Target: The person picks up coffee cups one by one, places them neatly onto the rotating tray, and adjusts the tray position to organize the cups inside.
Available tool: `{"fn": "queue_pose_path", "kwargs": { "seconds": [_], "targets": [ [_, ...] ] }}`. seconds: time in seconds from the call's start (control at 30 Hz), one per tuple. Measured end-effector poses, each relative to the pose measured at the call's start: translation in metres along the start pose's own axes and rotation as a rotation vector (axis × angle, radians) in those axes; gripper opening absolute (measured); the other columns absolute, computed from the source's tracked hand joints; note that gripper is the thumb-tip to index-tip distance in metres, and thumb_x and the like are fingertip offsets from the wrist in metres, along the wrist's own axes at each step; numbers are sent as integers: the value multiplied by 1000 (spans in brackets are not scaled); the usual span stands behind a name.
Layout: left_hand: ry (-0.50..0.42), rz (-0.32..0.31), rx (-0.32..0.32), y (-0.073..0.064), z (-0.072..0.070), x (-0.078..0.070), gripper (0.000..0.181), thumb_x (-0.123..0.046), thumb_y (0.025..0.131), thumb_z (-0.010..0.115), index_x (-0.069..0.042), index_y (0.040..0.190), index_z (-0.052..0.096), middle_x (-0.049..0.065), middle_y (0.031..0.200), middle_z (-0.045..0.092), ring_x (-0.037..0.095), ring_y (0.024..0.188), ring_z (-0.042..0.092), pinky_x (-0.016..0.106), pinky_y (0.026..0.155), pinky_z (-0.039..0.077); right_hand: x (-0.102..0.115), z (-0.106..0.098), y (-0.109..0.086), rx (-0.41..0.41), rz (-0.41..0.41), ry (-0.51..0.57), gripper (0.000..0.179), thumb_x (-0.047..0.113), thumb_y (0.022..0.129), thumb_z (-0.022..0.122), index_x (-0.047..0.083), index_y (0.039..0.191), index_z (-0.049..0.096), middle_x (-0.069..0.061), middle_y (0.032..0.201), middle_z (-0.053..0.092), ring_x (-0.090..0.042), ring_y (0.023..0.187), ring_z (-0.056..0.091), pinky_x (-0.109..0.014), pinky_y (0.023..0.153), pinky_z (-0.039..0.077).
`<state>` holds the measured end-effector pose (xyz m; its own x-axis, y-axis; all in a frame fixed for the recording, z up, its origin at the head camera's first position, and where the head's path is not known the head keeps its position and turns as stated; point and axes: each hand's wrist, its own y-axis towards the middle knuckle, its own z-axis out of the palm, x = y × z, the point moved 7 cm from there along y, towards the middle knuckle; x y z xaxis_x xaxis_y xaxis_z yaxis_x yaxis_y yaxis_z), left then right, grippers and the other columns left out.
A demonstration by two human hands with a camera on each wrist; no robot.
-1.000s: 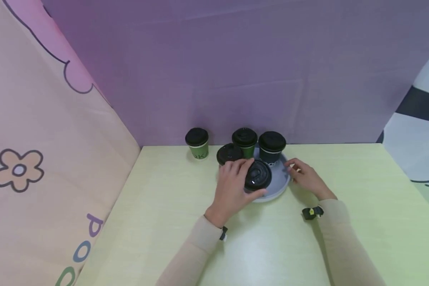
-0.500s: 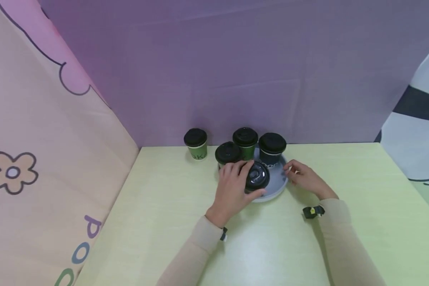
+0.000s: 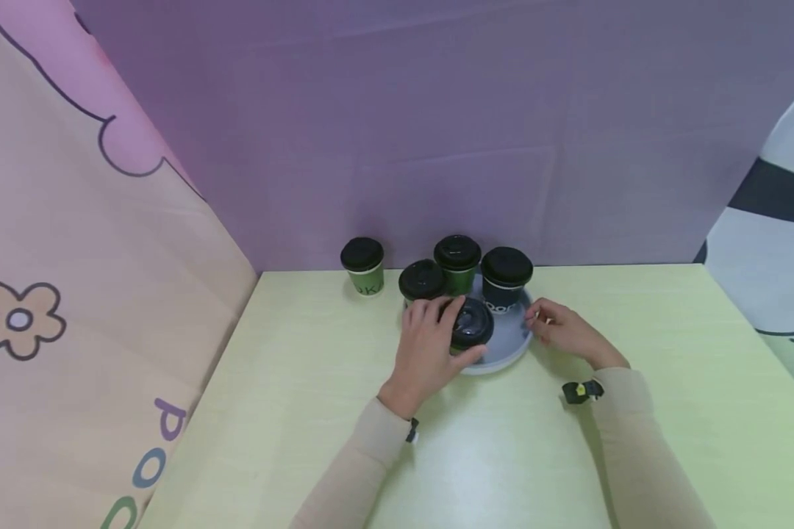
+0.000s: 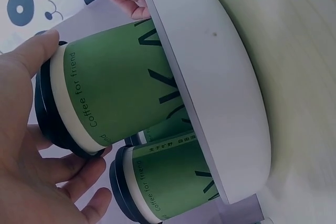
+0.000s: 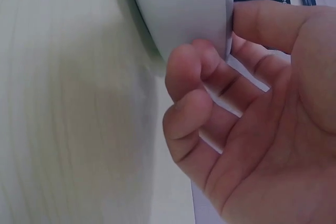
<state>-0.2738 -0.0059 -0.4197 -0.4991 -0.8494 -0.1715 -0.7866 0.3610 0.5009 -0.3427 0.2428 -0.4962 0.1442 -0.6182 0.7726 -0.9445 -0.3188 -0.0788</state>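
Observation:
My left hand (image 3: 426, 349) grips the black lid of a green paper coffee cup (image 4: 121, 82), thumb on one side and fingers on the other. That cup stands upright at the near side of a round grey-white plate (image 3: 512, 342) with a raised rim. My right hand (image 3: 572, 334) pinches the plate's right rim; in the right wrist view the thumb lies inside the edge and curled fingers (image 5: 184, 72) are outside it. Also on the plate are a green cup (image 3: 459, 275) at the back, a dark cup (image 3: 505, 283) at the right, and another lidded cup (image 3: 422, 279) at the left, partly hidden by my left hand.
A separate green lidded cup (image 3: 366, 272) stands on the pale table (image 3: 291, 411), left of the plate near the back edge. A purple cloth wall (image 3: 397, 132) rises behind the table, and a printed cloth (image 3: 93, 242) borders the left side.
The gripped cup has shifted slightly left on the plate, with my left hand following. The back and dark cups have moved a little right. My right fingers have drawn closer together at the rim.

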Motion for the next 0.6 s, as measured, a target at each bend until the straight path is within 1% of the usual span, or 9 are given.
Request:
{"fn": "queue_pose_path", "kwargs": {
  "seconds": [0.13, 0.3, 0.43, 0.6],
  "targets": [
    [4, -1, -11, 0, 0, 1, 84, -67, 83, 73, -16, 146, 55, 9, 140, 60, 28, 122, 51, 48, 104, 43, 5, 2, -2, 40, -11, 20, 17, 19, 105, 56, 5, 113, 60, -11, 86, 59, -18, 71, 56, -29, 62, 46],
    [5, -14, -8, -1, 1, 3, 81, -66, 85, 72, -16, 146, 55, 11, 142, 59, 29, 124, 52, 49, 105, 42, 8, 4, -4, 86, -33, 41, 14, 16, 103, 58, 3, 109, 60, -11, 84, 58, -19, 68, 56, -29, 61, 47],
    [-6, -22, 5, 0, 1, 5, 79, -66, 87, 70, -16, 146, 55, 12, 144, 58, 31, 127, 51, 50, 107, 41, 9, 6, -4, 108, -48, 42, 12, 14, 103, 59, 2, 106, 60, -7, 82, 57, -16, 67, 56, -29, 61, 48],
    [-36, -29, 11, 0, 0, 7, 75, -64, 89, 69, -16, 145, 55, 13, 145, 57, 31, 128, 50, 50, 108, 41, 12, 6, -5, 131, -65, 33, 13, 14, 103, 59, 2, 105, 61, -8, 76, 58, -15, 66, 55, -29, 61, 48]
  ]
}}
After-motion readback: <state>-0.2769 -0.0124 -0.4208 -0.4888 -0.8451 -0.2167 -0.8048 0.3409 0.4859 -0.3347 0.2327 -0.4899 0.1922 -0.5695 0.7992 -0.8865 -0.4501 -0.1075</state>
